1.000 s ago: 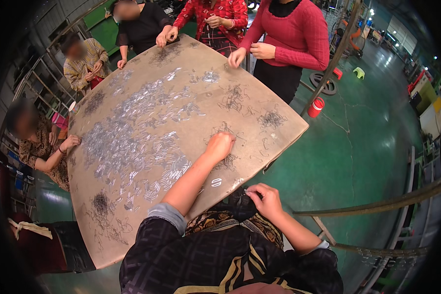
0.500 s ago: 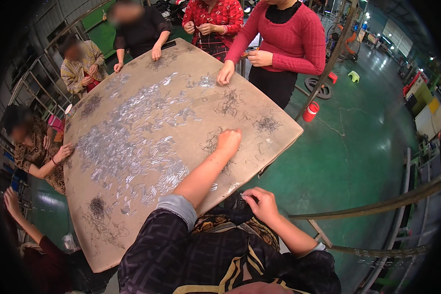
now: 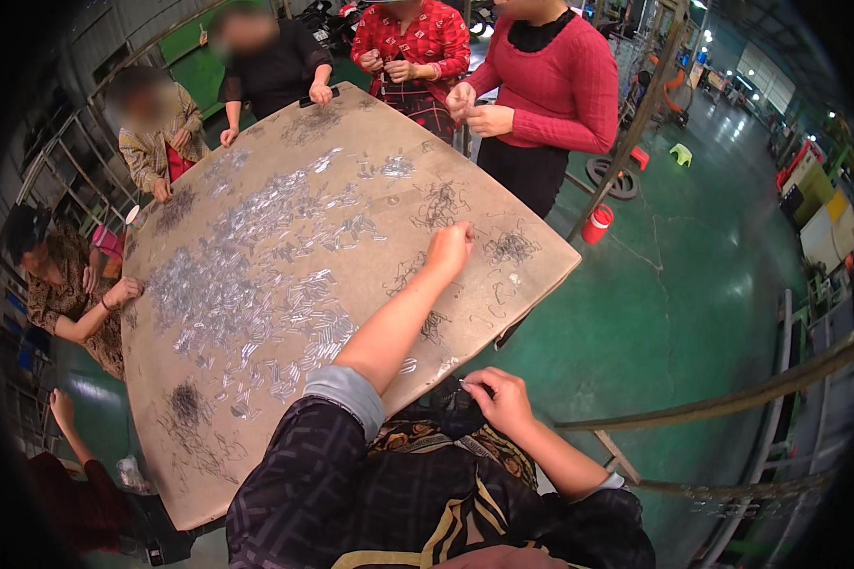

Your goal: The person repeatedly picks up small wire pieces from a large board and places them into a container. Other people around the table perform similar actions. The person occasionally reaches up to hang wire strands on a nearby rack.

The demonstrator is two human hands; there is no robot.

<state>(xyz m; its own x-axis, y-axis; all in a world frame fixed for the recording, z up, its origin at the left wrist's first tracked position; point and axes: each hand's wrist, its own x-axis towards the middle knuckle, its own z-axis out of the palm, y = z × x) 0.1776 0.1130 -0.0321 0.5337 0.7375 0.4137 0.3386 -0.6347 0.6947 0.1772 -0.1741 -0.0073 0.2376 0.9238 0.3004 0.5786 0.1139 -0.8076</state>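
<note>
My left hand [image 3: 451, 250] is reached out over the brown tabletop [image 3: 389, 356], closed, its fingertips bunched beside thin dark bent pieces that look like wire. One tangle of dark wire-like pieces [image 3: 510, 248] lies just right of it, another wire-like cluster [image 3: 440, 204] just beyond. Off the table's near edge, in front of my body, my right hand [image 3: 503, 396] pinches something small and pale at the fingertips, too small to name. Left of my left forearm spreads a wide scatter of shiny, silvery small strips [image 3: 218, 275].
Several people stand around the table, including one in a pink sweater [image 3: 565, 85] at the far right. A dark heap [image 3: 188, 403] lies at the near left. A metal post [image 3: 626, 123], a red jug [image 3: 599, 224] and a curved rail [image 3: 731, 398] are on the right.
My left hand has moved slightly farther over the table, toward the far wire cluster. My right hand has barely shifted. The person in pink has drawn a hand back from the table, bringing both hands together.
</note>
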